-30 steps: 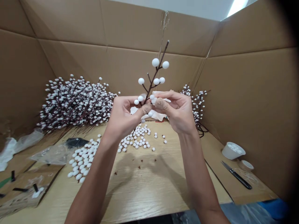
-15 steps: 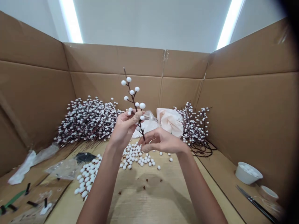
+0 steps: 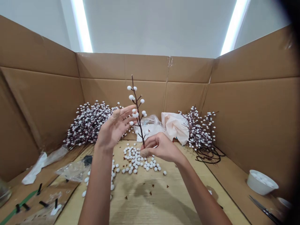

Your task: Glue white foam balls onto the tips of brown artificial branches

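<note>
A dark brown artificial berry stem (image 3: 140, 120) with white berries on short side twigs stands nearly upright in front of me. My right hand (image 3: 161, 147) pinches its lower end between thumb and fingers. Beside the stem on the left, my left hand (image 3: 116, 126) has its fingers spread, the fingertips close to the berries; whether they touch one, I cannot tell. Loose white berries (image 3: 136, 156) lie on the table below the hands, and more of them are partly behind my left forearm.
Finished-looking berry stems (image 3: 90, 125) are heaped at the back left, with another bunch (image 3: 199, 128) at the back right. A white tub (image 3: 261, 184) and scissors (image 3: 263, 207) lie on the right. Clear plastic bags (image 3: 72, 168) are on the left. Cardboard walls (image 3: 145, 67) enclose the table.
My left hand has let go of the stem and moved left, its fingers opening. The stem has turned more upright in my right hand. The view has shifted slightly.
</note>
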Tool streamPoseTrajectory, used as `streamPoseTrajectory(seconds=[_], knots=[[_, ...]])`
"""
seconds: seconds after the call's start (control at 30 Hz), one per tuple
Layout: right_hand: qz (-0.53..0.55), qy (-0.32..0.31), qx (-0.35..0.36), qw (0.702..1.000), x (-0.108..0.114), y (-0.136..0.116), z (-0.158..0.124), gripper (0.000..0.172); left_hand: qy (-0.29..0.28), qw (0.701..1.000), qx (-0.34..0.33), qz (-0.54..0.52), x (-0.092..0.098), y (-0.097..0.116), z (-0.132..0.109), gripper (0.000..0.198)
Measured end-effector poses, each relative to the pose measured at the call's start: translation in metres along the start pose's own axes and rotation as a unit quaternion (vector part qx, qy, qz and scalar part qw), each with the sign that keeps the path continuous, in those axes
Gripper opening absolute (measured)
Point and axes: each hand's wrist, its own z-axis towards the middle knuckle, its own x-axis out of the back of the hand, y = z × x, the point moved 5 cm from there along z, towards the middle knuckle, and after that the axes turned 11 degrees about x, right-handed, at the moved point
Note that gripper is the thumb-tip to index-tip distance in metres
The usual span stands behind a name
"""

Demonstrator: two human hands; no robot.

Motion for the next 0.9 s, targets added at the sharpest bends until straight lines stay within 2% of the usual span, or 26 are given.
streamPoseTrajectory(seconds=[0.17, 0.3, 0.4, 0.57, 0.67, 0.77, 0.83, 0.9], knots=[[-0.039, -0.008, -0.010, 0.999, -0.014, 0.007, 0.002, 0.015, 0.111, 0.983, -0.114, 0.087, -0.005, 0.023, -0.018, 0.021], [-0.061, -0.017, 0.008, 0.998, -0.020, 0.004, 0.001, 0.009, 0.147, 0.974, -0.137, 0.107, -0.007, 0.025, -0.019, 0.012], [-0.072, -0.021, 0.010, 0.997, -0.022, 0.003, 0.001, 0.009, 0.154, 0.973, -0.139, 0.105, -0.004, 0.025, -0.020, 0.012], [-0.073, -0.032, 0.011, 0.997, -0.035, 0.002, 0.002, 0.005, 0.116, 0.983, -0.094, 0.103, -0.007, 0.023, -0.024, 0.012], [-0.060, -0.022, 0.013, 0.998, -0.041, 0.002, 0.003, 0.006, 0.126, 0.980, -0.100, 0.120, -0.008, 0.027, -0.027, 0.010], [0.054, -0.050, 0.000, 0.997, -0.045, 0.014, 0.006, 0.018, 0.142, 0.975, -0.124, 0.114, -0.004, 0.033, -0.030, 0.010], [0.184, -0.094, -0.020, 0.978, -0.051, 0.030, 0.009, 0.032, 0.147, 0.971, -0.156, 0.101, 0.001, 0.040, -0.034, 0.013], [0.256, -0.112, -0.043, 0.959, -0.057, 0.052, 0.011, 0.038, 0.161, 0.964, -0.185, 0.102, 0.007, 0.047, -0.040, 0.014]])
